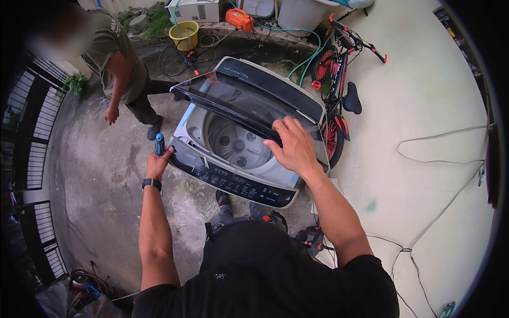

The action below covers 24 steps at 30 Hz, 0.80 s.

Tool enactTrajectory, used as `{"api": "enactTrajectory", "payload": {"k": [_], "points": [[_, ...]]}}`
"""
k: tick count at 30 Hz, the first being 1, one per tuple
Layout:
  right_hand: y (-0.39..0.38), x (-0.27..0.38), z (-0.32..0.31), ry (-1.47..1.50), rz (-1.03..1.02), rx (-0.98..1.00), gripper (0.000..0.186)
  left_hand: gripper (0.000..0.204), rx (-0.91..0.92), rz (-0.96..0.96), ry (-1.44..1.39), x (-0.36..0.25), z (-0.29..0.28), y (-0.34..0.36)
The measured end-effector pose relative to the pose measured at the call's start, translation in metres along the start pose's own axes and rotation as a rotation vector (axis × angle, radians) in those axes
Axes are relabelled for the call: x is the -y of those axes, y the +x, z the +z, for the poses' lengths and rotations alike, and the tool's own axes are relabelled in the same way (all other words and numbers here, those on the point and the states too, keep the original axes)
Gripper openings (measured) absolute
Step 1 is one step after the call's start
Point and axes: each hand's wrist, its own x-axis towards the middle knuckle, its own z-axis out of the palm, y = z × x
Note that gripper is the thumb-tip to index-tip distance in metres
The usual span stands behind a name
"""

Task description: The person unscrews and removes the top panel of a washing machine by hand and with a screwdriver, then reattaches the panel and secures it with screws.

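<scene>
A top-loading washing machine [185,159] stands in front of me, its dark see-through lid [233,98] part way up. My right hand [294,146] grips the lid's front edge, thumb below and fingers over the top. Under the lid the metal drum [238,143] shows, with nothing seen in it. My left hand [158,163] is closed round a blue and black screwdriver-like handle [159,144] that points up; its far end is hidden. That hand is beside the left corner of the black control panel [233,180], its thumb at the machine's edge.
Another person [124,74] stands at the left on the concrete floor [106,201]. Behind the machine are a yellow bucket [184,35], an orange pressure-washer-like unit [239,19] and hoses. A bicycle [339,90] leans by the pale wall [424,106] at right. Cables hang there.
</scene>
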Motion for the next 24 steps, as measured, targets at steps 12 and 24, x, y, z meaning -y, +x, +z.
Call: {"api": "enactTrajectory", "payload": {"k": [12,24], "points": [[-0.049,0.013,0.07,0.028,-0.058,-0.049,0.036,0.034,-0.017,-0.035,0.061,-0.028,-0.002,-0.015],[-0.066,0.021,0.095,0.081,-0.028,-0.032,0.036,0.035,-0.003,-0.059,-0.026,-0.01,0.008,0.009]]}}
